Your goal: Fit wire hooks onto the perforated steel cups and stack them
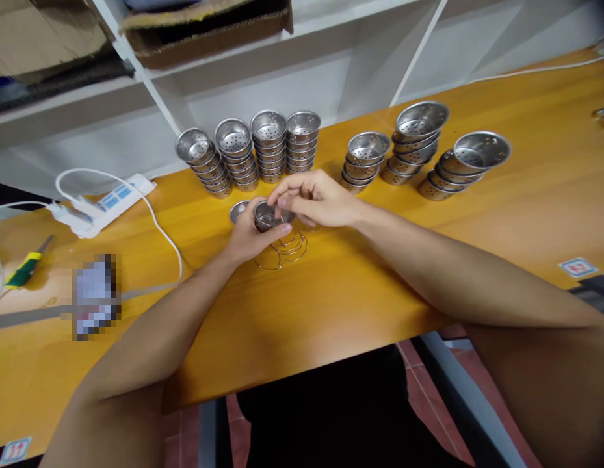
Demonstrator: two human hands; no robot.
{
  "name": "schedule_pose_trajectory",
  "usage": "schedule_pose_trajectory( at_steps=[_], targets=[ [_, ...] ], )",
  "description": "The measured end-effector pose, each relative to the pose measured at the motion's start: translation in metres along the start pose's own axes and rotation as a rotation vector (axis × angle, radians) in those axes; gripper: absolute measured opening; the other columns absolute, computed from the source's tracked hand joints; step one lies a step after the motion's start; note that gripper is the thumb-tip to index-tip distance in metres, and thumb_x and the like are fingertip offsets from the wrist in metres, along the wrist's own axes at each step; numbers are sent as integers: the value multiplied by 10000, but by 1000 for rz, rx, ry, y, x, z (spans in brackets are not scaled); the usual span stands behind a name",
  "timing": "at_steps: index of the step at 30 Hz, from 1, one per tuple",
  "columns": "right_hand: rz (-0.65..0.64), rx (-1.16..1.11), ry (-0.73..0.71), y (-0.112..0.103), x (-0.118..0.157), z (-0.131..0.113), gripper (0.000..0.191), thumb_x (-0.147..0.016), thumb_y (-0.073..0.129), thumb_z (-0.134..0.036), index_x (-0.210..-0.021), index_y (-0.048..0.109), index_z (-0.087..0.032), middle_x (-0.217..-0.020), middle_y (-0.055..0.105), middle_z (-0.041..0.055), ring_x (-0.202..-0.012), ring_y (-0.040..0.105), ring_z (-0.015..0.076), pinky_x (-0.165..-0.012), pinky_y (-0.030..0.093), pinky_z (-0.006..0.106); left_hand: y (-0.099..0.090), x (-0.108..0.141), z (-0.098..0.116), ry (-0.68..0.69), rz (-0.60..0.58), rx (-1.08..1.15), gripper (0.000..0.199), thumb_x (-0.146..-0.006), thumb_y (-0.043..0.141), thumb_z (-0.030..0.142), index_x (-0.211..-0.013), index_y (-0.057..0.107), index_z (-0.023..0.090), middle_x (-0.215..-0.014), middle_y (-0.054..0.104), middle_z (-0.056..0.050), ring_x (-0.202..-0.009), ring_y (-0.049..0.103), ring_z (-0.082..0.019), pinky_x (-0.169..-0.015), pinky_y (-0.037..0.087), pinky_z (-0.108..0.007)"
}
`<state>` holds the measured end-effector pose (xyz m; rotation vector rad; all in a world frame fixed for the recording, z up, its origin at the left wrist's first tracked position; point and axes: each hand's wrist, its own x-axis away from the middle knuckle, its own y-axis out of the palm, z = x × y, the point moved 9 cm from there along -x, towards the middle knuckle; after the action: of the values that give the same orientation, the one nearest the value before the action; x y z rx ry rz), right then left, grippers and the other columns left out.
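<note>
Near the middle of the table, my left hand [248,235] is wrapped round a perforated metal cup [265,218], its open top facing up. Over the cup's right side is my right hand [317,198], its thumb and fingers pinched together at the rim; what they hold is too small to make out. Several thin wire rings [292,248] lie on the table just below the cup. Another metal cup [238,210] stands partly hidden behind my left hand.
Stacks of perforated cups [268,146] stand at the back, with leaning stacks [419,143] farther right. On the left are a power strip [114,205] with white cables, a green-yellow screwdriver [26,268] and a blurred item [94,298]. White shelving [282,78] rises behind the table.
</note>
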<state>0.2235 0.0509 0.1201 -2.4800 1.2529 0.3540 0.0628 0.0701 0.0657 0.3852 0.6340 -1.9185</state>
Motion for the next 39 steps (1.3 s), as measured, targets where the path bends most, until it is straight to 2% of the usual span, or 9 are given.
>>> schedule_pose_trajectory(
  at_steps=[3, 6, 10, 13, 22, 25, 30, 34, 39],
  targets=[
    [-169, -100, 58, -2, 4, 1, 468, -1242, 966, -536, -1417, 788, -140, -1153, 934, 72, -546, 625, 31, -500, 453, 211, -5, -1, -12, -50, -2, 57, 793, -893, 1100, 920, -1234, 820, 261, -1093, 851, -22, -940, 779, -200, -858, 667, -361],
    [-221, -156, 76, -1, 6, 5, 550, -1201, 1035, -588, -1366, 752, -146, -1037, 909, 37, -527, 645, 36, -478, 452, 192, -6, 1, -20, -77, -37, 81, 804, -912, 1089, 919, -1297, 829, 263, -1173, 874, -45, -991, 796, -207, -898, 676, -367],
    [-196, -171, 67, 4, 4, 9, 625, -1151, 1066, -683, -1212, 711, -173, -913, 863, 10, -518, 652, 42, -459, 437, 178, -2, 4, -28, -94, -79, 112, 916, -827, 1138, 942, -1370, 787, 293, -1201, 854, -50, -1004, 827, -229, -899, 701, -412],
    [-146, -151, 73, 3, 2, 16, 681, -1094, 1103, -729, -1154, 677, -201, -805, 805, -27, -489, 640, 56, -439, 418, 184, -3, 2, -35, -91, -33, 70, 1008, -726, 1221, 891, -1399, 761, 298, -1258, 860, -61, -1107, 874, -271, -997, 747, -474],
    [-83, -90, 91, 1, -3, 34, 766, -1015, 1118, -836, -1126, 649, -240, -805, 785, -21, -574, 702, 114, -518, 483, 227, -9, -5, -43, -79, 29, 59, 1008, -719, 1266, 798, -1404, 719, 300, -1270, 869, -65, -1198, 907, -311, -1082, 776, -510],
    [-73, -81, 116, 1, -1, 35, 771, -994, 1134, -836, -1128, 663, -240, -831, 780, -8, -618, 698, 123, -533, 493, 242, -12, -8, -48, -88, 34, 58, 1008, -699, 1293, 743, -1410, 722, 312, -1270, 872, -68, -1241, 894, -331, -1126, 781, -571],
    [-42, -31, 128, -2, 1, 34, 666, -1093, 1078, -762, -1130, 674, -234, -829, 780, -28, -666, 704, 97, -594, 495, 219, -13, -17, -57, -57, -7, 47, 1023, -620, 1315, 740, -1389, 756, 362, -1319, 868, -57, -1212, 850, -336, -1148, 769, -696],
    [8, -11, 194, -6, 2, 35, 620, -1033, 1167, -657, -1118, 698, -261, -832, 788, -22, -677, 728, 157, -555, 539, 265, -17, -20, -58, -116, 37, 71, 1000, -565, 1338, 658, -1327, 765, 357, -1252, 830, -59, -1256, 843, -369, -1173, 754, -668],
    [20, 2, 208, -5, 2, 31, 608, -1019, 1189, -618, -1078, 700, -262, -805, 772, -24, -668, 728, 162, -565, 559, 276, -18, -23, -55, -151, 33, 87, 979, -532, 1360, 554, -1281, 761, 358, -1211, 799, -43, -1247, 821, -365, -1199, 733, -656]
  ],
)
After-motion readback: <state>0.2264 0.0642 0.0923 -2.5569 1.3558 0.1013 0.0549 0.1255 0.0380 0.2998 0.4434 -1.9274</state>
